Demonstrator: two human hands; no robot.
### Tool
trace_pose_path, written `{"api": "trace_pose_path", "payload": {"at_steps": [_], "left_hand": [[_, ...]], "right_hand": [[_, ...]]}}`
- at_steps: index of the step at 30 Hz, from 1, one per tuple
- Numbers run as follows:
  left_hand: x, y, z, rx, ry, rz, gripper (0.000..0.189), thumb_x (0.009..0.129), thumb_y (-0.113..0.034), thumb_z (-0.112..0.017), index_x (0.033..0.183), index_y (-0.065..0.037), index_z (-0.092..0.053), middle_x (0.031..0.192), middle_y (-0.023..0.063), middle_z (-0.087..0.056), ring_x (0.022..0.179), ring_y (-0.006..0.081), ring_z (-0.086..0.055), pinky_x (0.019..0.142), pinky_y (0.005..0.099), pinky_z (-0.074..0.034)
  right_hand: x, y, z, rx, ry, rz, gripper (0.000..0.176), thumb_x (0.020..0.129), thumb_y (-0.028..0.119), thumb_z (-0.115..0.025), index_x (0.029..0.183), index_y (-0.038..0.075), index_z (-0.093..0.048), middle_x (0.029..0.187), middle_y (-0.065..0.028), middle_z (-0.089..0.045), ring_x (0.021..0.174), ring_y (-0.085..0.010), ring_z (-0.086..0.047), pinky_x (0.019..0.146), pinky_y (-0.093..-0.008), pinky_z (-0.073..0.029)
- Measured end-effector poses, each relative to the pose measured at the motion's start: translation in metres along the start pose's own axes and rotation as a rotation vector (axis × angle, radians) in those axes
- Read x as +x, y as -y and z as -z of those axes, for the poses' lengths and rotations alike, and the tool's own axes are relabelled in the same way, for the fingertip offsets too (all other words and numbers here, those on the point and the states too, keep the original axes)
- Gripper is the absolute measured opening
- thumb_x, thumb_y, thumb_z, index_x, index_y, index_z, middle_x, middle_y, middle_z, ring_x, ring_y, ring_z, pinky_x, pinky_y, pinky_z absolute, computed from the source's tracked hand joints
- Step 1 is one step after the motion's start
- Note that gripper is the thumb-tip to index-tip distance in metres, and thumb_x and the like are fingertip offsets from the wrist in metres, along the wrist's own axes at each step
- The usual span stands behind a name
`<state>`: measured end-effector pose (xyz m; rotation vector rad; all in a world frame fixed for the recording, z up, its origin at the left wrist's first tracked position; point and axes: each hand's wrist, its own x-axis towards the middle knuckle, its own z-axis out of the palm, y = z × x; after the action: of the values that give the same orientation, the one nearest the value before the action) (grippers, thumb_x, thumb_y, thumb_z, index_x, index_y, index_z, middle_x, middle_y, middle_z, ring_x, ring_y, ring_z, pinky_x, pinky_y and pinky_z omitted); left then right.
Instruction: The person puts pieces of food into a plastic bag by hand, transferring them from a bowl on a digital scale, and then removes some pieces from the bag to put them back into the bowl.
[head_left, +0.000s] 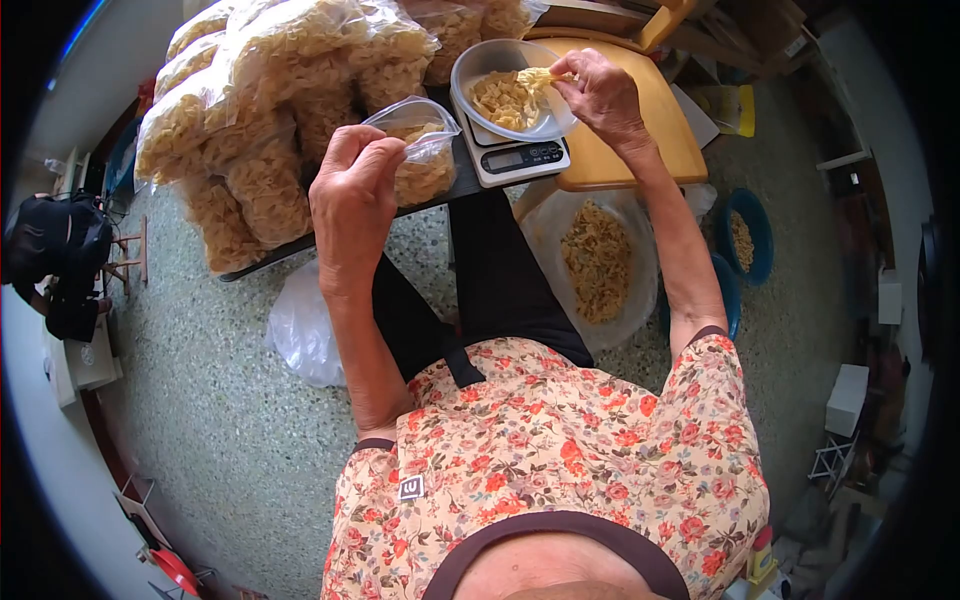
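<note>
My left hand (355, 190) pinches the edge of a clear plastic bag (428, 165) that is partly filled with dried yellowish strips and has its mouth open. A translucent bowl (560, 118) sits on a white digital scale (525, 160), with more of the same strips (505, 100) inside. Over the bowl's right side, my right hand (603, 95) holds a pale, crinkled dried strip (537, 77) between thumb and fingers.
Filled clear bags (270, 110) are piled at the left of the dark table. A wooden stool top (640, 130) adjoins the scale. Below it stands a large bag-lined container of dried pieces (597, 262), with blue basins (745, 235) farther right. A white plastic bag (308, 325) lies on the floor.
</note>
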<state>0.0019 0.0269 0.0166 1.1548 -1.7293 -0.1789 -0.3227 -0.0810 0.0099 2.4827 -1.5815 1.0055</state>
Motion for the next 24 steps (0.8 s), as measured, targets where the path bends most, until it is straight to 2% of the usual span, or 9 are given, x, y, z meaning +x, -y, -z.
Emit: {"api": "trace_pose_path", "payload": {"at_steps": [2,6,8,10,11,12,17,19,24], "left_hand": [[0.000,0.001,-0.001,-0.003,-0.008,-0.008,0.011,0.088,0.002,-0.077,0.097,-0.004,-0.076,0.098,0.0101,-0.067,0.082,0.0287,-0.070,0.071,0.0394,-0.057],[-0.001,0.004,-0.003,-0.015,-0.031,-0.025,0.011,0.088,0.002,-0.077,0.097,-0.004,-0.076,0.102,0.0103,-0.067,0.085,0.0283,-0.070,0.071,0.0394,-0.057],[0.000,0.004,-0.005,-0.028,-0.039,-0.027,0.011,0.088,0.003,-0.076,0.097,-0.004,-0.076,0.102,0.0104,-0.067,0.085,0.0282,-0.070,0.071,0.0393,-0.057],[-0.001,0.005,-0.005,-0.038,-0.043,-0.025,0.012,0.088,0.003,-0.076,0.097,-0.004,-0.076,0.103,0.0104,-0.066,0.086,0.0281,-0.070,0.071,0.0393,-0.057],[-0.002,0.006,-0.005,-0.029,-0.022,-0.014,0.013,0.088,0.004,-0.077,0.099,-0.003,-0.077,0.106,0.0100,-0.067,0.089,0.0249,-0.070,0.073,0.0366,-0.057],[-0.002,0.008,-0.005,-0.019,-0.002,-0.003,0.015,0.088,0.004,-0.078,0.101,-0.003,-0.078,0.109,0.0095,-0.067,0.092,0.0217,-0.070,0.075,0.0339,-0.058],[-0.003,0.004,-0.009,-0.066,0.002,0.050,0.016,0.088,0.005,-0.078,0.101,-0.004,-0.078,0.110,0.0100,-0.067,0.096,0.0227,-0.070,0.076,0.0342,-0.058],[-0.003,0.002,-0.009,-0.057,-0.003,0.059,0.016,0.087,0.005,-0.078,0.101,-0.004,-0.078,0.111,0.0105,-0.068,0.098,0.0233,-0.070,0.078,0.0342,-0.058],[-0.004,0.006,-0.009,-0.133,-0.074,0.043,0.019,0.083,0.006,-0.079,0.098,-0.004,-0.078,0.121,0.0145,-0.069,0.102,0.0303,-0.073,0.084,0.0379,-0.061]], "right_hand": [[-0.002,0.003,-0.005,-0.093,-0.142,0.141,0.013,0.089,0.016,-0.078,0.100,0.011,-0.073,0.096,-0.0104,-0.071,0.083,-0.0335,-0.072,0.073,-0.0419,-0.060],[-0.002,0.002,-0.009,-0.300,-0.050,0.112,0.012,0.087,0.015,-0.079,0.098,0.011,-0.074,0.094,-0.0109,-0.073,0.081,-0.0330,-0.073,0.073,-0.0421,-0.060],[0.003,0.003,-0.009,0.037,-0.136,-0.094,0.012,0.086,0.014,-0.081,0.095,0.009,-0.075,0.090,-0.0120,-0.074,0.078,-0.0312,-0.074,0.073,-0.0404,-0.060],[0.007,0.011,-0.007,0.106,-0.181,-0.143,0.013,0.085,0.014,-0.082,0.094,0.008,-0.074,0.088,-0.0122,-0.074,0.077,-0.0297,-0.074,0.073,-0.0400,-0.060],[0.009,0.016,-0.005,0.171,-0.229,-0.193,0.013,0.085,0.014,-0.082,0.093,0.007,-0.074,0.086,-0.0125,-0.074,0.077,-0.0283,-0.074,0.072,-0.0396,-0.059],[0.010,0.026,-0.002,0.221,-0.261,-0.161,0.014,0.085,0.014,-0.082,0.092,0.006,-0.073,0.087,-0.0112,-0.073,0.075,-0.0265,-0.073,0.070,-0.0380,-0.059],[0.014,0.090,-0.017,0.141,-0.445,0.065,0.012,0.084,0.011,-0.081,0.090,0.011,-0.071,0.090,-0.0078,-0.067,0.074,-0.0271,-0.071,0.067,-0.0368,-0.058],[0.014,0.117,-0.024,-0.002,-0.485,0.367,0.014,0.081,0.006,-0.079,0.089,0.011,-0.069,0.088,-0.0058,-0.064,0.072,-0.0253,-0.069,0.065,-0.0369,-0.059],[-0.003,0.150,-0.047,0.026,-0.350,0.440,0.013,0.079,0.006,-0.075,0.090,0.009,-0.067,0.090,-0.0053,-0.062,0.075,-0.0224,-0.070,0.060,-0.0358,-0.058]]}}
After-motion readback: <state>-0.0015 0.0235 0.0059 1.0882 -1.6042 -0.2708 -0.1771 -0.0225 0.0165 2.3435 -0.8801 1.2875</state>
